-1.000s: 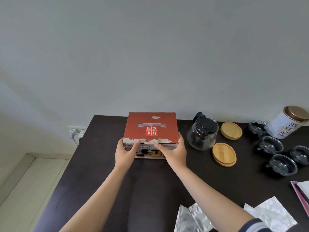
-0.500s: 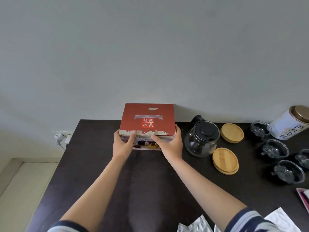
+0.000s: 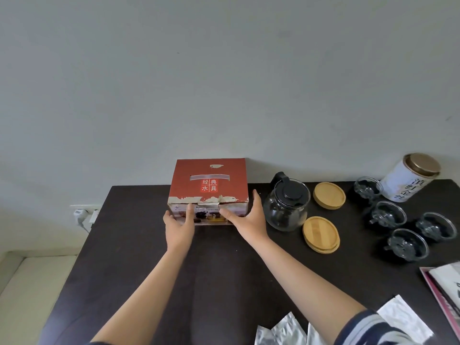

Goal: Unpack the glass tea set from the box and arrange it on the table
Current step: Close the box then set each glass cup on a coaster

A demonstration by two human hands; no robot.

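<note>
A red tea set box, lid down, sits on the dark table at its far edge, against the wall. My left hand presses straight fingers against the box's front left corner. My right hand touches the front face, its thumb lying up along the right side. To the right of the box stand a glass teapot with a black lid, two wooden coaster stacks, and several glass cups.
A white tea tin with a bronze lid stands at the far right by the wall. Foil packets and a booklet lie at the near right. A wall socket with a plug sits beyond the table's left edge.
The box has slid away from me to the wall. My thumbs have come off its top edge and both hands now lie against its front.
</note>
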